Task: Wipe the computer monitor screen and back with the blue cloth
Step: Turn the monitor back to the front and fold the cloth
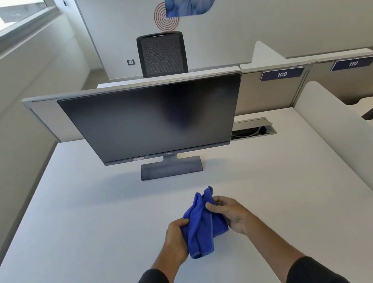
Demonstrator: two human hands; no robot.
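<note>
Standing far on the white desk (75, 218), left of centre: monitor (152, 119), screen dark, facing near, on its flat base. Gripping the left edge of the cloth (202, 225) near centre: left hand (175, 241), fingers curled round the fabric. Hanging bunched between both hands, just above the desk, well apart from the monitor: the cloth, its top corner poking up past the fingers. Pinching the cloth's right side: right hand (229, 214), thumb on top. Showing far behind: chair (162, 54); far right: labels 109 (282, 74) and 110 (353, 63).
</note>
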